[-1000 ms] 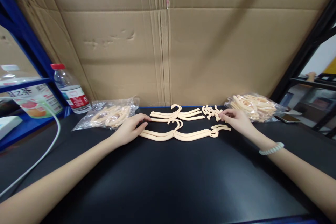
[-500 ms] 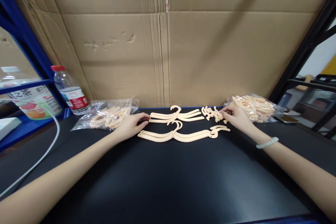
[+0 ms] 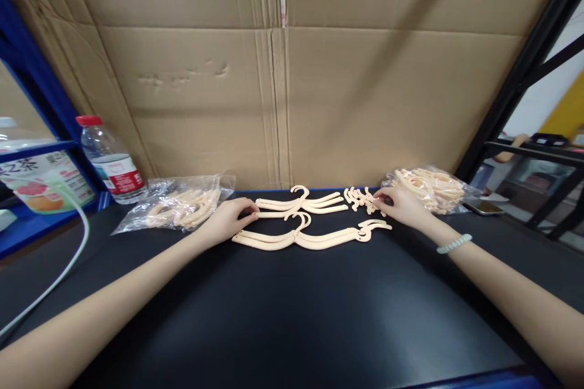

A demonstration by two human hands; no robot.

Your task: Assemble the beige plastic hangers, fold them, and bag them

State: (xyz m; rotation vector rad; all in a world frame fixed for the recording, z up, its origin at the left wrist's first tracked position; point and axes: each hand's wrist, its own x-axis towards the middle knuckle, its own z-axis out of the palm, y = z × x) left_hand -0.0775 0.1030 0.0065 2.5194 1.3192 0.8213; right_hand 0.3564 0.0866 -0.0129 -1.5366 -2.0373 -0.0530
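Observation:
My left hand (image 3: 228, 220) lies at the left end of a set of cream plastic hangers (image 3: 322, 202), its fingertips closed on the end of the lowest hanger arm. In front, a second set of cream hangers (image 3: 269, 242) lies flat, hook pointing away from me. My right hand (image 3: 404, 203) touches the right edge of a heap of small curved cream pieces (image 3: 358, 197). Its thumb and fingers are bent together there, and what they pinch is hidden. Just before that heap, a loose curved piece (image 3: 376, 224) meets the right end of the front hangers.
Clear bags of cream parts lie left (image 3: 182, 203) and right (image 3: 431, 185). A red-capped bottle (image 3: 114, 161) and a white cable (image 3: 75, 261) are at left. A phone (image 3: 483, 208) lies beside the right bag. Cardboard (image 3: 205, 103) stands behind the black table (image 3: 292, 316).
The view has shifted slightly, so everything sits a little further left. Both hands stay at the same hanger end and heap, with hardly any visible movement.

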